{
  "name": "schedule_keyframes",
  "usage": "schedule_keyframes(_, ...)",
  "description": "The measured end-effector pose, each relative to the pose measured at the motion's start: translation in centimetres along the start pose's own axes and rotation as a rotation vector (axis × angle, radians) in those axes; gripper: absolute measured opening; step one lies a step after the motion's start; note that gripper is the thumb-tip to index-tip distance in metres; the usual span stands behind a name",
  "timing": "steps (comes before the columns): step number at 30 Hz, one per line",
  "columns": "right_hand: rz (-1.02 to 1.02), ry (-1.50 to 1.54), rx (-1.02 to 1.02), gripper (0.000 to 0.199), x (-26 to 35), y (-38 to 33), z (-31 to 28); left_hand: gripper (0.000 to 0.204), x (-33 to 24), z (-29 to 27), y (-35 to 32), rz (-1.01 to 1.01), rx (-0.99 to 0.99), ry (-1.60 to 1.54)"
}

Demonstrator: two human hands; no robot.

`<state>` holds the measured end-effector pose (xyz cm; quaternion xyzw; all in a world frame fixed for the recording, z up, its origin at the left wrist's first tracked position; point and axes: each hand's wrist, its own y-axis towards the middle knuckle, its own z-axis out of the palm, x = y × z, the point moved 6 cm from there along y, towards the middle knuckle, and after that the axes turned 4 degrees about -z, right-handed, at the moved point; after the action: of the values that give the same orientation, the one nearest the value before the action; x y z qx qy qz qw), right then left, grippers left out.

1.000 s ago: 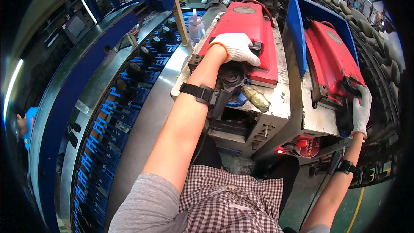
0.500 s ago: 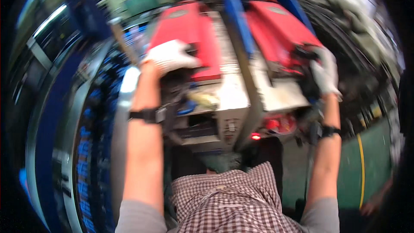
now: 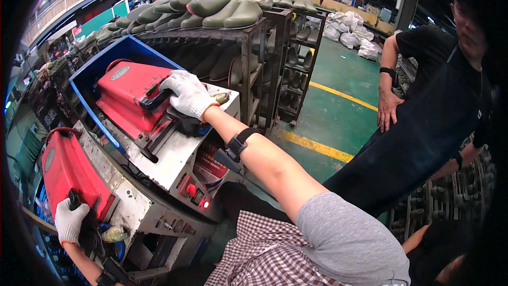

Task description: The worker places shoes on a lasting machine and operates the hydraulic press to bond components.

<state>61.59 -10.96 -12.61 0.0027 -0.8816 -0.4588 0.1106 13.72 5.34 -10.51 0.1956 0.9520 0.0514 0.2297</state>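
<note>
An even, firm hold serves best: the left hand (image 3: 71,221) curls its fingers round the left handle (image 3: 74,198) at eight o'clock, the right hand (image 3: 188,95) round the right handle (image 3: 153,101) at ten.

Olive shoes (image 3: 221,14) atop dark rack (image 3: 245,69); white bags (image 3: 350,41) on green floor (image 3: 336,71).

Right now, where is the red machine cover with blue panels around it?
The red cover is in the head view's upper left, with the right hand on its black handle and the other red cover to its lower left.
</note>
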Motion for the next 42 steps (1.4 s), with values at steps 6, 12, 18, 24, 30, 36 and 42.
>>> schedule_keyframes(6,-0.046,-0.024,-0.057,0.032,0.4,-0.1,-0.5,0.035,-0.4,0.0,-0.2,-0.003,-0.012,0.023)
schedule_keyframes(12,-0.016,0.009,-0.036,0.033,0.3,-0.1,-0.4,0.035,-0.6,-0.3,-0.6,0.01,-0.051,0.051)
schedule_keyframes(18,-0.071,-0.033,-0.055,0.031,0.0,0.0,-0.2,0.037,-1.9,-0.5,-1.1,0.007,-0.018,0.071)
schedule_keyframes(24,-0.045,-0.041,-0.001,0.035,-0.2,0.2,0.1,0.041,-2.5,-1.1,-1.8,-0.065,-0.002,0.099)
schedule_keyframes(30,-0.07,-0.022,-0.014,0.034,0.2,0.1,-0.1,0.042,-2.5,-1.2,-1.7,-0.047,0.005,0.104)
schedule_keyframes(36,-0.055,-0.021,-0.031,0.032,0.1,0.0,-0.1,0.04,-1.5,-0.6,-1.0,0.003,-0.039,0.076)
schedule_keyframes(42,-0.015,0.008,-0.006,0.033,0.0,0.0,-0.2,0.037,-0.6,-0.3,-0.6,0.018,-0.079,0.042)
